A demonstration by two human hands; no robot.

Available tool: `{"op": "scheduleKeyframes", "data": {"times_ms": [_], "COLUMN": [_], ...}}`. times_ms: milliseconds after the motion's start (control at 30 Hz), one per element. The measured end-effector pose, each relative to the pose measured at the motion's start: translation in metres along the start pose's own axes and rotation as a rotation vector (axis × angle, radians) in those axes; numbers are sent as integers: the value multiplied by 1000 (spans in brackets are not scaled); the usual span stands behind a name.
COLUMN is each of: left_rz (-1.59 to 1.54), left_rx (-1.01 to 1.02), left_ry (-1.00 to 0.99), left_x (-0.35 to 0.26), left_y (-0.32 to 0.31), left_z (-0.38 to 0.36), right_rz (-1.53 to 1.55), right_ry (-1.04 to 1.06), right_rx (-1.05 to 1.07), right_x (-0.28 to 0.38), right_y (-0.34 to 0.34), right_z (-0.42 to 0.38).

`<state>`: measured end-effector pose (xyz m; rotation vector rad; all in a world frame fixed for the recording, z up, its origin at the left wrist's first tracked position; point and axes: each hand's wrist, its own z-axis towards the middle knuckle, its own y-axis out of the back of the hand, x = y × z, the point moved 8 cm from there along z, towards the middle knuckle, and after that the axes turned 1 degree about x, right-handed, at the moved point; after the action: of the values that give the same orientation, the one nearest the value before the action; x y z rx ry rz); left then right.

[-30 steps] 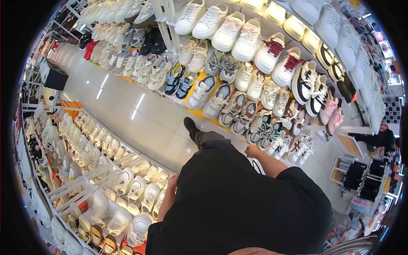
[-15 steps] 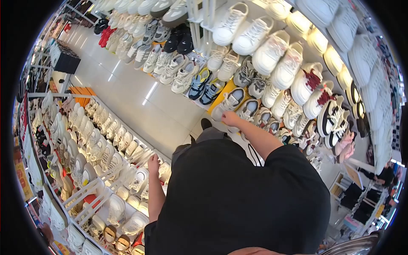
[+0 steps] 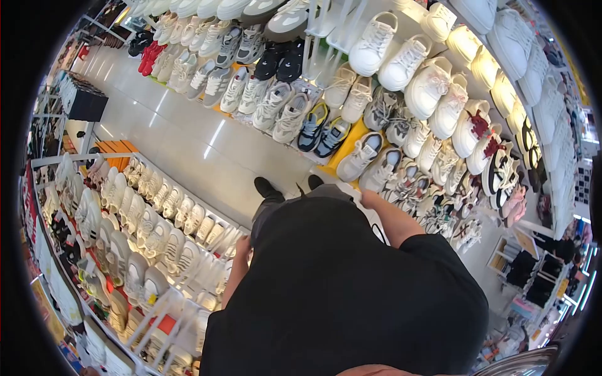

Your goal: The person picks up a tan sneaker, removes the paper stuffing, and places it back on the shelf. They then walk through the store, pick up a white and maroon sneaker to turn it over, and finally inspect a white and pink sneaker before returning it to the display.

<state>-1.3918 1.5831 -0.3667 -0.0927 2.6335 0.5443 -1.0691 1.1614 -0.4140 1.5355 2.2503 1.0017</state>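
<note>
My left hand (image 3: 242,245) hangs low at my left side, close to the shelf of pale sneakers (image 3: 164,243). Its fingers are too small and partly turned away to read. On the other side, my right hand (image 3: 369,199) is down beside my waist, near a white bag-like item (image 3: 374,219) with a black cord. Most of its fingers are hidden, so whether it grips the bag cannot be seen. Just ahead of that hand stands a pair of grey-white sneakers (image 3: 360,156) on the right-hand display. Blue-and-black sneakers (image 3: 311,128) sit a little farther along.
An aisle of shiny tiled floor (image 3: 182,135) runs ahead between two shoe displays. White shelf brackets (image 3: 157,329) stick out at lower left. Black boxes (image 3: 83,97) are stacked at the far left. Another person (image 3: 567,249) in dark clothing shows at the right edge.
My right hand has drawn back from the grey-white sneakers to my side. My left hand has lowered slightly. I have moved a little along the aisle, and a second foot now shows.
</note>
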Motion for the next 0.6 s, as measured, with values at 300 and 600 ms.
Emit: {"op": "scheduleKeyframes", "data": {"times_ms": [300,600], "left_rz": [-288,-47], "left_rx": [-55,143], "left_ry": [2,-16], "left_x": [-61,-86], "left_y": [163,178], "left_z": [121,167], "right_rz": [364,800], "right_ry": [-226,-212], "right_rx": [-101,-376], "right_x": [79,157], "right_y": [8,110], "right_z": [-18,-28]}}
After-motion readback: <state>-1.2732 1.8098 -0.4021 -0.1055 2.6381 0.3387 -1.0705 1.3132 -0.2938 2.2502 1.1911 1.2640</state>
